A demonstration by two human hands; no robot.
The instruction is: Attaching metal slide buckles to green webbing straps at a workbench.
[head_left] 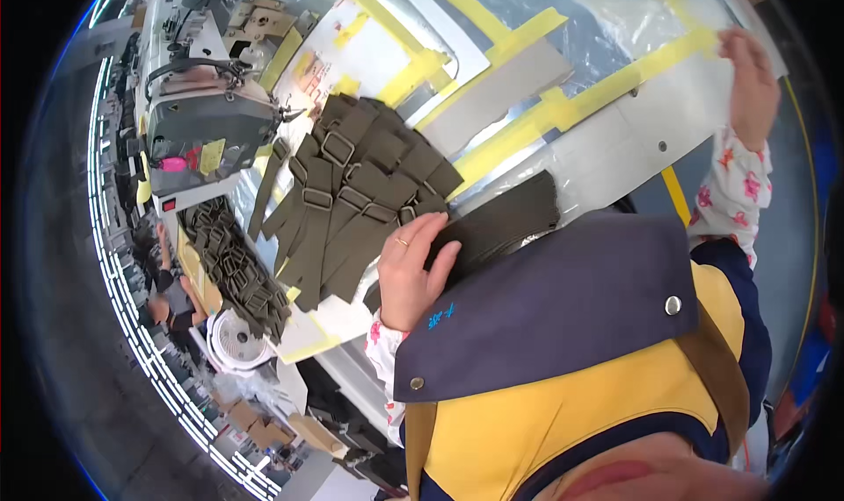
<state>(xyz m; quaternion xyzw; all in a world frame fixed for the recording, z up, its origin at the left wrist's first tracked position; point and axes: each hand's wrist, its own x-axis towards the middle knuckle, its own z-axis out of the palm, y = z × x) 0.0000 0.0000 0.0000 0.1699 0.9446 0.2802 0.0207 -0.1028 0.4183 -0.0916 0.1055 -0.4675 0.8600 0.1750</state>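
My left hand [411, 271] is at the near end of a stack of dark olive webbing strips [505, 220]. Its thumb and fingers lie around that end, with webbing showing between them. Just beyond is a heap of olive webbing straps with buckles [352, 198], spread over the worktable. Far to the right, my right hand [753, 88] is stretched out at the table's edge, fingers extended, holding nothing I can see. The lower part of the webbing stack is hidden by a dark apron flap [554, 294].
A grey sewing machine [211, 136] stands at the left. Below it lies another pile of buckled straps [236, 268], near a white fan [237, 338]. Yellow tape [563, 110] and clear plastic sheet [615, 26] cover parts of the table. Another person [171, 303] sits farther left.
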